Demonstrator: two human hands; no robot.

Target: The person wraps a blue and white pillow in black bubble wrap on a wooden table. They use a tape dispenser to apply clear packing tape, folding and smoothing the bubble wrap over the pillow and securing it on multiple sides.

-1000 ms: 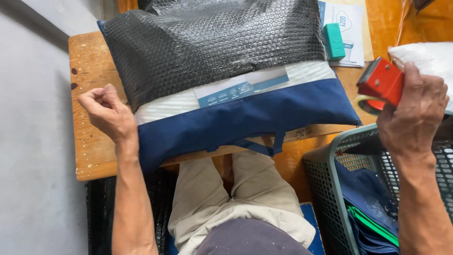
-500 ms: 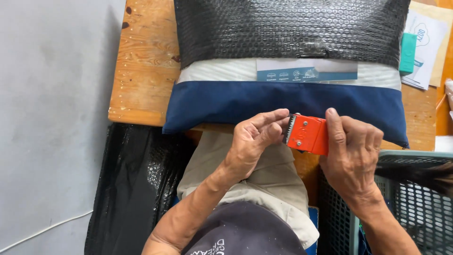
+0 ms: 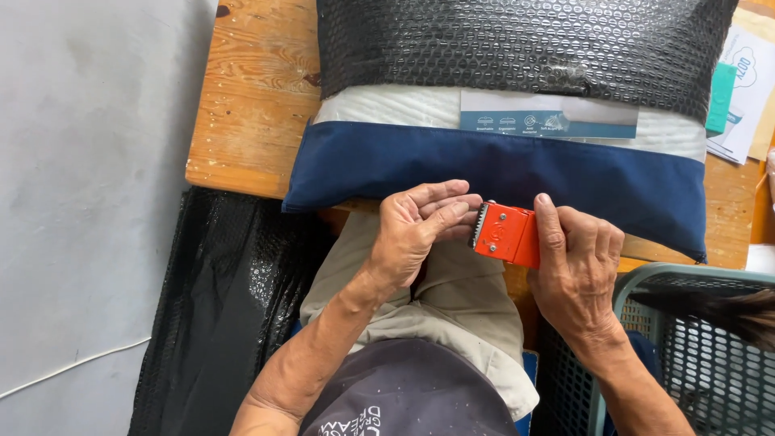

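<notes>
A soft navy-and-white pillow (image 3: 500, 165), half sheathed in black bubble wrap (image 3: 525, 44), overhangs the near edge of the wooden table (image 3: 250, 113); likely light, yielding, best gripped at its hem. Just below that edge the right hand (image 3: 577, 270) clasps a rigid orange tape dispenser (image 3: 507, 234), while the left hand (image 3: 416, 230) pinches at its toothed blade. Room is tight: a basket (image 3: 686, 339) on the right, lap below.

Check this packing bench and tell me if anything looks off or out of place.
Little stands out. The pillow overhangs the wooden table's near edge, with black bubble wrap covering only its far part. The right hand holds the orange tape dispenser; the left hand fingers its toothed end. No damage shows.
</notes>
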